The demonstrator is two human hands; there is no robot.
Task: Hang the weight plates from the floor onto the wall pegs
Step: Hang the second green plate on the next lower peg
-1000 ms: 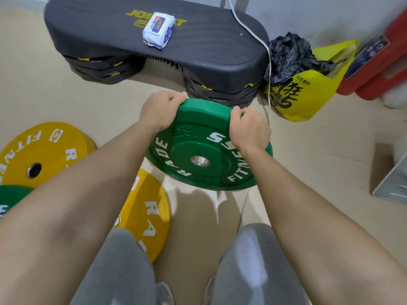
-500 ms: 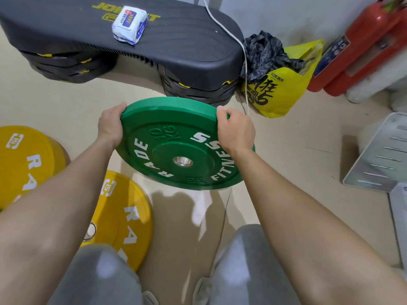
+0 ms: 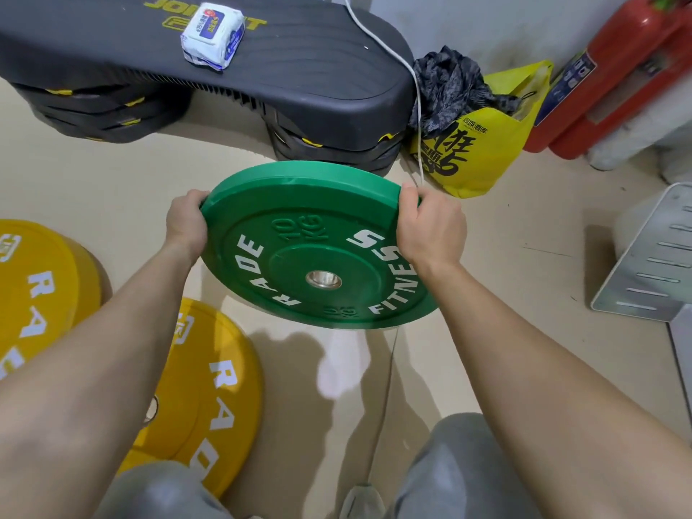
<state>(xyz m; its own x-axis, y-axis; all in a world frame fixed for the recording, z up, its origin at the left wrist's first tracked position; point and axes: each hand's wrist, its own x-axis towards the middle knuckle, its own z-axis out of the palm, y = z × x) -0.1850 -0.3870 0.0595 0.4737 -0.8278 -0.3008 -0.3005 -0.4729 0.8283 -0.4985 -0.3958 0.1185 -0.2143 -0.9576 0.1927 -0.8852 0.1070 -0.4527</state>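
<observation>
A green 10 kg weight plate with white lettering and a steel centre hole hangs tilted above the floor in the middle of the view. My left hand grips its left rim and my right hand grips its upper right rim, fingers curled over the edge. Two yellow plates lie on the floor: one at the far left, another by my left knee. No wall pegs are in view.
A black step platform on stacked risers stands ahead, a wipes pack on top. A white cable runs down past a yellow bag. Red extinguishers and a grey metal panel sit right.
The green plate has come up and toward me, and my hands have spread from its top edge to opposite sides of the rim. The view has swung slightly right.
</observation>
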